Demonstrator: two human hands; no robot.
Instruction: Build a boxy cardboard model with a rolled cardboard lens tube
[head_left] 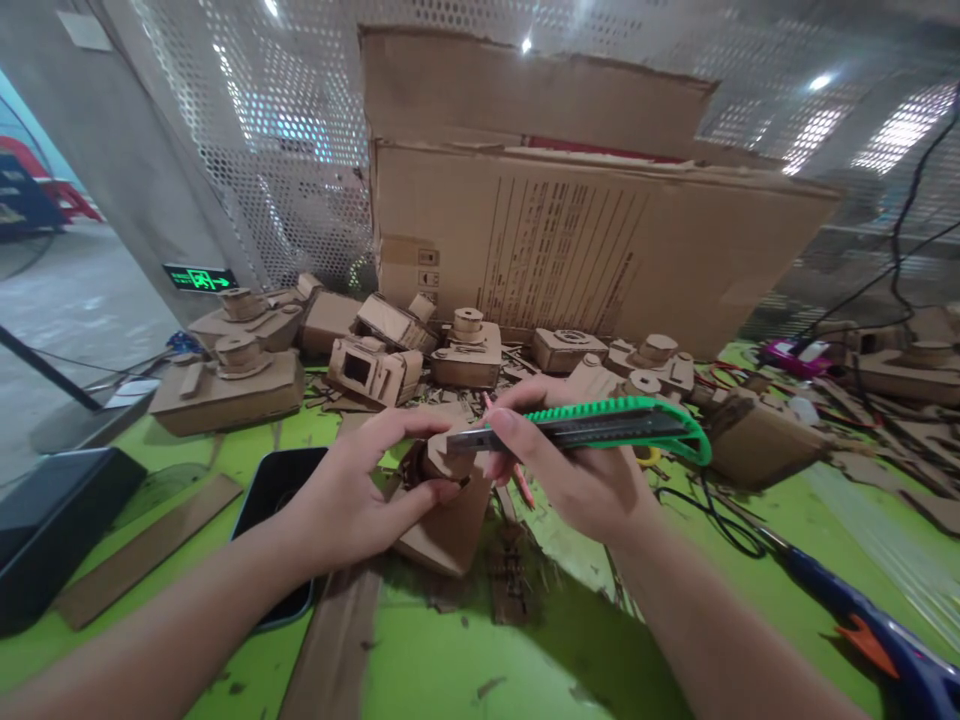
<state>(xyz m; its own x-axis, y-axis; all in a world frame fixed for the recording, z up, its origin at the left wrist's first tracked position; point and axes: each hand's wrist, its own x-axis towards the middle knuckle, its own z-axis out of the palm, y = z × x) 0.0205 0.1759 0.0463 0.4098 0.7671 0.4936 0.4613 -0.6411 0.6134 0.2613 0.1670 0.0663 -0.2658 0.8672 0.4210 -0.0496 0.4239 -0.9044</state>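
My left hand grips a small cardboard piece near the middle, thumb and fingers around the round knob on its top. In my right hand is a green utility knife, held nearly level, its metal end pointing left over the knob. Whether the blade touches the cardboard cannot be made out. Under the piece's lower edge is the green tabletop, scattered with scraps.
Several cardboard models stand along the back before a large cardboard box. A phone lies by my left forearm. At the right is a blue glue gun with a black cable. A dark box stands far left.
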